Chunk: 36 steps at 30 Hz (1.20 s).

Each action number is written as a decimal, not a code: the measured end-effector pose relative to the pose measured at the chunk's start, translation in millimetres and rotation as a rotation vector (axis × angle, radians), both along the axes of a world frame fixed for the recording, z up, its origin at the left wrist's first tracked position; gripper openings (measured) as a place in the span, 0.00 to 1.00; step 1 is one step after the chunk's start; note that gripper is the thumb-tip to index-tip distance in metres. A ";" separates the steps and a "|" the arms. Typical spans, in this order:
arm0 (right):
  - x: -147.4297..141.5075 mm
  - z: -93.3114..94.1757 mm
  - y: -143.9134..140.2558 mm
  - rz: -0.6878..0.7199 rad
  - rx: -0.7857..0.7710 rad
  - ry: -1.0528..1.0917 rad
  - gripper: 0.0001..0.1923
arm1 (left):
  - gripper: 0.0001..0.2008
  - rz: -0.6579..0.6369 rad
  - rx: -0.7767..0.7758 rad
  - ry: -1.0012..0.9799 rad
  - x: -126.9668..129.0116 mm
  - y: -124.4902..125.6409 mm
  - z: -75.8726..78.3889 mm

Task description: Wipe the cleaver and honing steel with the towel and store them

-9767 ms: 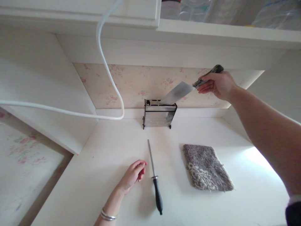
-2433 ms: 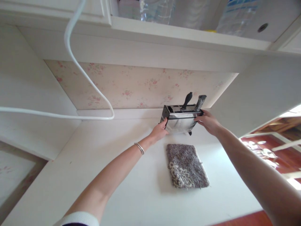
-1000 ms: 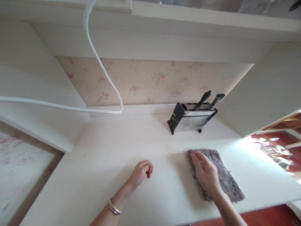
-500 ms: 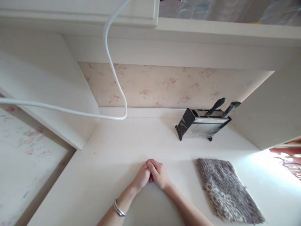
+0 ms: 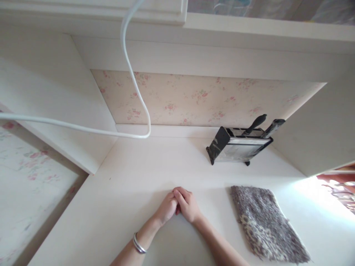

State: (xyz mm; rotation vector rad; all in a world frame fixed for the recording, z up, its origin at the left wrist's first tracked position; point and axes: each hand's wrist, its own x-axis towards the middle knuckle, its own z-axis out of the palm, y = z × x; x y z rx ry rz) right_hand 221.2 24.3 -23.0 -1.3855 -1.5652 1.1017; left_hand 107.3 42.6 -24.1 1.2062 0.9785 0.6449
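Bench: white surface set in an alcove, floral wallpaper panel behind.

Left hand: rests on the bench near the front middle, fingers loosely curled, holding nothing; a silver bangle sits on the wrist.

Right hand: laid over and touching the left hand, fingers folded across it, holding nothing. The two hands are pressed together at rest.

Knife rack: metal-sided holder, upright at the back right of the bench against the wall, well apart from the hands. Two dark handles stand out of its top, tilted to the right.

Cloth: grey, shaggy mat, flat on the bench to the right of the hands, apart from them and in front of the rack.

Cable: white, hanging in a loop from above at left.

Step in hand, as judged: the tools look stowed and the hands idle, so the work appears finished or paused. Any further move would call for unclasping the hands first.
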 end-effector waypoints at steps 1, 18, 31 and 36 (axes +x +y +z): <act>0.3 0.0 -0.1 -0.001 0.000 0.004 0.23 | 0.10 -0.001 0.001 0.000 0.2 0.1 -0.9; 1.3 -2.0 1.4 0.000 -0.004 0.024 0.24 | 0.11 -0.004 -0.012 0.007 0.8 1.3 2.3; 1.3 0.4 2.1 0.005 -0.025 0.023 0.24 | 0.10 0.001 -0.033 -0.007 1.5 1.0 9.6; 1.1 -1.8 1.7 0.007 -0.012 0.018 0.23 | 0.10 -0.009 -0.019 -0.005 1.2 1.1 7.1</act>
